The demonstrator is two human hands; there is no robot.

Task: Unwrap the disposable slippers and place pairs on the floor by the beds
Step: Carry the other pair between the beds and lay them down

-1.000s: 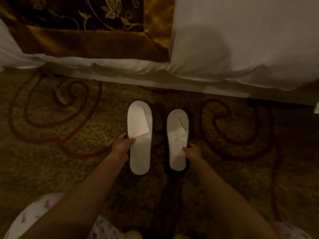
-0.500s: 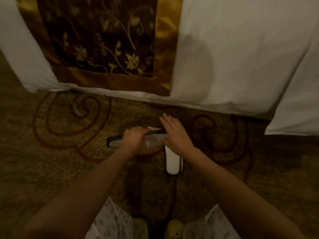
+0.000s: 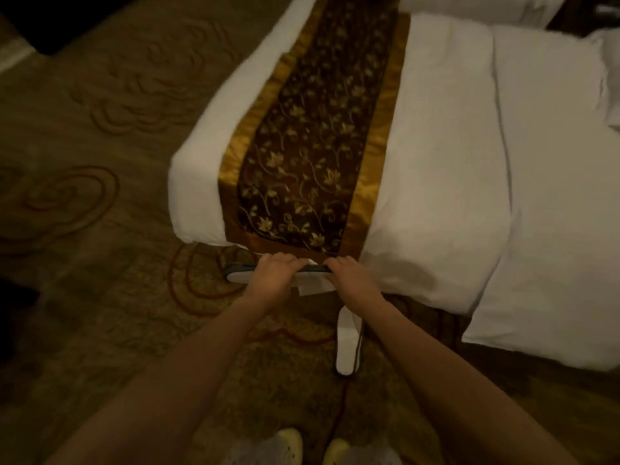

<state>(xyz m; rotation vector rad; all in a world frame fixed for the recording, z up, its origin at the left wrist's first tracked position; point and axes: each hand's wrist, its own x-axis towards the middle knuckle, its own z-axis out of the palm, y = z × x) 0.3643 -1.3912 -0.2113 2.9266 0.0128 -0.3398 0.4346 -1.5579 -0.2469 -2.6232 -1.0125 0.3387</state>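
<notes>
Fingers (image 3: 285,263) of both hands gripping one slipper (image 3: 240,276) sideways, patterned carpet (image 3: 100,297) (swirls), white bed (image 3: 453,196) beside.

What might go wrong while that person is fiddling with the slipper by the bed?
The left hand and right hand both grip the lifted slipper; its thin white flap might tear if pulled hard. The other slipper lies on the carpet close to the person's feet and could get stepped on.

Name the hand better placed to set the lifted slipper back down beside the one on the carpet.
Probably the left hand: it grips the held slipper mid-length. The right hand holds its end, directly above the floor slipper, and would likely crowd the spot.
</notes>
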